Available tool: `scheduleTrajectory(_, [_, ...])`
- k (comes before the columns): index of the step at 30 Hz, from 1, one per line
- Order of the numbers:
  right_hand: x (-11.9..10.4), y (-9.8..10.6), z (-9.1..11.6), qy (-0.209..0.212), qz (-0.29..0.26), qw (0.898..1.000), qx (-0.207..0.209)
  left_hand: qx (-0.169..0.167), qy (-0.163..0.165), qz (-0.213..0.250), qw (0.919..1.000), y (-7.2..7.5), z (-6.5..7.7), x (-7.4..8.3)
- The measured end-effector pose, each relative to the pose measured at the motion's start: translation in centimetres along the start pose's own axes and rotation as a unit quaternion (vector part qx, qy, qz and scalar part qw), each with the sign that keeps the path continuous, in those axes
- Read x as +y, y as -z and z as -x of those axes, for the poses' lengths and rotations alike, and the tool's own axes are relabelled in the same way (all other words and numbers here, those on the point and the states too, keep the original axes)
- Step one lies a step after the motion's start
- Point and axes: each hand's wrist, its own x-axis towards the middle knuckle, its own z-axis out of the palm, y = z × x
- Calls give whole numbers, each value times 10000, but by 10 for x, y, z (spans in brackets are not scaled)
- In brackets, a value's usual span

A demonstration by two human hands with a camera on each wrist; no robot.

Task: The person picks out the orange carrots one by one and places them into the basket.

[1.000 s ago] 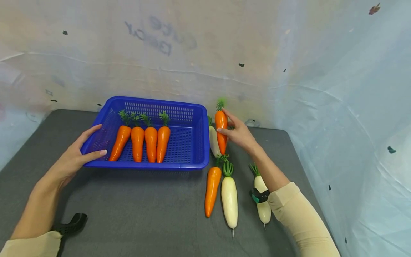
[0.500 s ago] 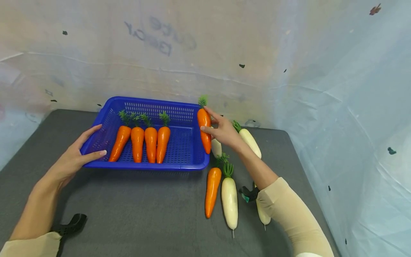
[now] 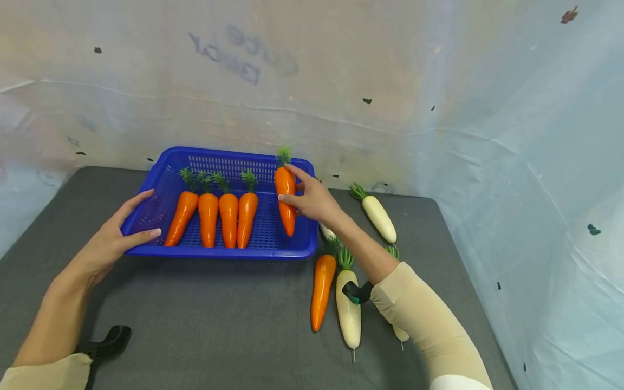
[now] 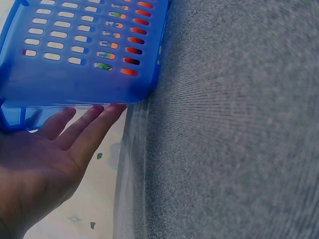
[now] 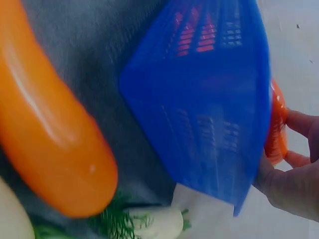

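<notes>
A blue perforated plastic basket (image 3: 273, 252) sits on the dark table, with several orange carrots (image 3: 208, 219) lying side by side in its left half. My left hand (image 3: 108, 238) holds the basket's left end at the rim; in the left wrist view its fingers (image 4: 92, 129) reach up against the outer wall. My right hand (image 3: 317, 199) pinches another carrot (image 3: 285, 187), leafy end away from me, over the basket's right part. In the right wrist view that carrot (image 5: 275, 127) shows partly behind the basket wall.
Right of the basket lie one carrot (image 3: 323, 290) and a white radish (image 3: 348, 319) side by side. Another white radish (image 3: 379, 218) lies farther back; one more (image 3: 401, 333) is mostly under the right forearm. Plastic sheeting (image 3: 312, 65) hangs behind the table.
My right hand has carried the carrot leftward, from above the radishes beside the basket across its right rim to over its inside. The left hand and basket have stayed put.
</notes>
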Motion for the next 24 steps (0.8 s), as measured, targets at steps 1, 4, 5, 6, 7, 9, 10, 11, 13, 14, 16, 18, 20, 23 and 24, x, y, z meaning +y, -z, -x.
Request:
scheduleTrajectory(1, [-1, -4, -1, -34, -54, 10000, -1, -2, -3, -3, 10000, 0, 0, 0])
scheduleTrajectory(4, [-2, -14, -6, -125, -320, 9994, -17, -4, 3, 2, 10000, 0, -1, -1])
scheduleTrajectory(5, [-2, -17, -7, -160, -408, 9990, -12, -4, -1, 1, 10000, 0, -1, -1])
scheduleTrajectory(6, [-1, -20, -9, -192, -506, 9985, -12, -3, -3, 1, 10000, 0, -1, -2])
scheduleTrajectory(7, [0, -23, -11, -227, -592, 9980, -10, -1, -4, 6, 10000, 0, -1, -2])
scheduleTrajectory(9, [0, -29, -14, -274, -686, 9973, 7, 0, -18, 3, 10000, 0, -1, -3])
scheduleTrajectory(10, [1, -31, -15, -302, -669, 9973, 24, 3, -26, -1, 10000, 0, -1, -3])
scheduleTrajectory(11, [1, -34, -16, -314, -646, 9974, 47, 8, -33, -8, 10000, 0, -1, -3])
scheduleTrajectory(13, [1, -38, -18, -336, -564, 9978, 115, 14, -49, -7, 10000, 0, -1, -4])
scheduleTrajectory(14, [1, -41, -20, -349, -490, 9981, 154, 19, -52, -10, 10000, 0, -1, -4])
scheduleTrajectory(16, [2, -45, -22, -392, -337, 9984, 222, 30, -51, -3, 10000, 0, 0, -3])
scheduleTrajectory(18, [3, -49, -25, -436, -192, 9985, 267, 32, -38, 8, 10000, 1, 0, -3])
scheduleTrajectory(20, [5, -53, -28, -491, -26, 9984, 278, 33, -17, 7, 10000, 1, 0, -3])
scheduleTrajectory(23, [6, -57, -31, -548, 166, 9980, 269, 21, 13, 18, 10000, 1, 0, -2])
scheduleTrajectory(24, [6, -58, -32, -563, 238, 9978, 264, 18, 20, 22, 10000, 1, 0, -2])
